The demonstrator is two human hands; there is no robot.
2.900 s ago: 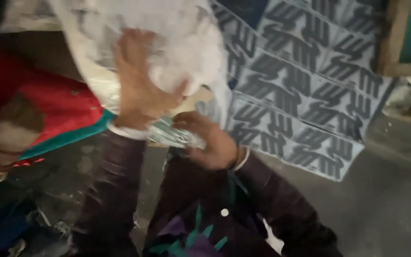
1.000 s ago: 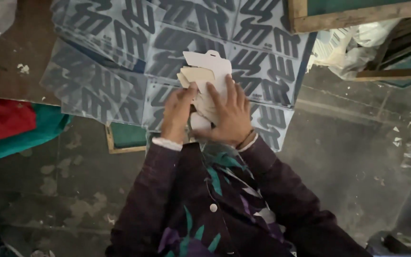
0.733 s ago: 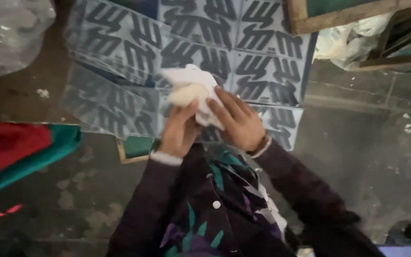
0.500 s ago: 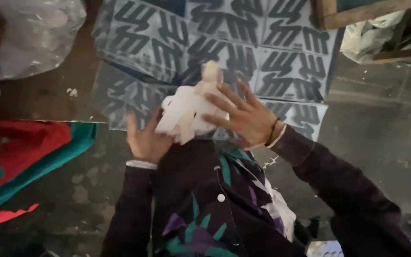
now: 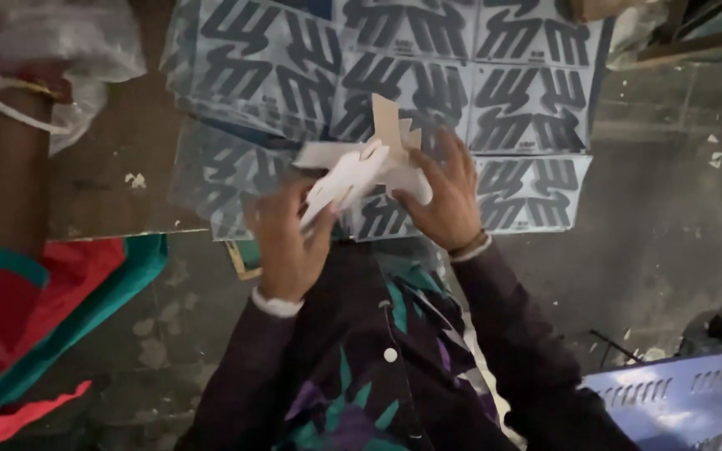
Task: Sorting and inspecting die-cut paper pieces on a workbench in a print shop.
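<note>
A flat white cardboard piece (image 5: 368, 165) with several flaps is partly unfolded in front of my chest. My left hand (image 5: 287, 240) grips its lower left flap. My right hand (image 5: 444, 194) holds its right side, fingers spread over the card. One flap sticks upright at the top. Behind the card lie flat blue-grey printed sheets (image 5: 428, 75) with dark zigzag marks, spread over the floor.
Another person's arm with bangles (image 5: 6, 167) reaches down at the left beside a clear plastic bag (image 5: 68, 42). Red and teal cloth (image 5: 52, 309) lies at lower left. A wooden board (image 5: 119, 192) sits under the sheets. A perforated blue-white panel (image 5: 678, 397) is at lower right.
The folded white card has been opened out, its flaps now spread apart. My hands moved apart along it. The view shifted, bringing the other person's arm into sight at the left.
</note>
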